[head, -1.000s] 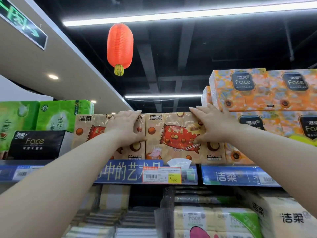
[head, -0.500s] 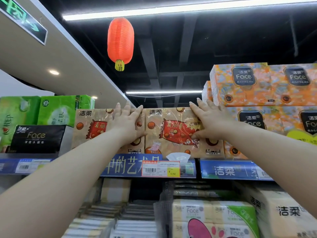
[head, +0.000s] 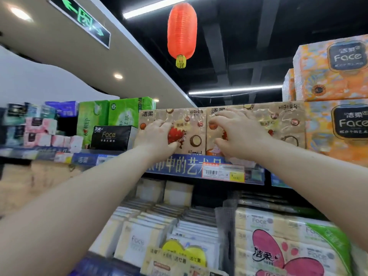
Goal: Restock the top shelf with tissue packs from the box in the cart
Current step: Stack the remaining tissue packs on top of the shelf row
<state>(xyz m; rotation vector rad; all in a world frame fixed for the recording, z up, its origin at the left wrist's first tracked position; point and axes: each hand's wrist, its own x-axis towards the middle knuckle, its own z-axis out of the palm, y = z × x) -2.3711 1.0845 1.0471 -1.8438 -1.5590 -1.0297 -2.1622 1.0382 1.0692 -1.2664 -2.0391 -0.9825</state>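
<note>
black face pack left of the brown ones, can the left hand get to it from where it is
Probably yes. The left hand rests on the left brown pack, right beside the black Face pack, whose front is uncovered at the shelf edge.

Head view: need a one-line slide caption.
Left hand and right hand press flat against two brown tissue packs on the top shelf, under a red lantern.

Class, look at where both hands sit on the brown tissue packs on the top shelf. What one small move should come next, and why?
Probably a gentle push straight back with both palms. The left hand lies flat on the left brown pack, the right hand on the right brown pack. Both packs stand upright at the shelf's front edge, so seating them deeper seems sensible before letting go.
</note>
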